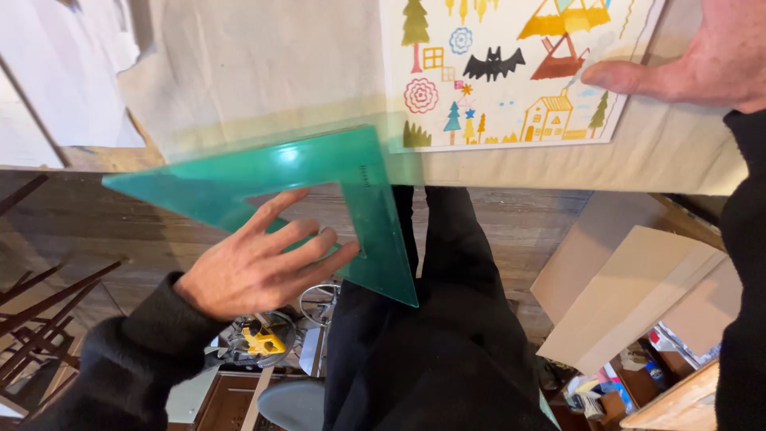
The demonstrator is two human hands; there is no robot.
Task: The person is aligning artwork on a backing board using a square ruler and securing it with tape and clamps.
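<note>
Looking down past my own dark trousers (pixel 447 335), I am seeing my left hand (pixel 255 267) gripping the green transparent set square (pixel 351 187), fingers spread flat against its underside and reaching through its cut-out middle. The set square is hanging in the air just below the edge of the cloth-covered table (pixel 263 72), its upper corner overlapping that edge and lying close beside the lower left corner of the illustrated print (pixel 511 72). Farther along, the print is lying flat on the table, well right of the set square. My right hand (pixel 694 68) is resting on the print's right border, thumb pressing it down, the other fingers out of view, so I cannot tell whether they are curled. Cardboard boxes (pixel 638 287) are sitting on the floor below the table.
</note>
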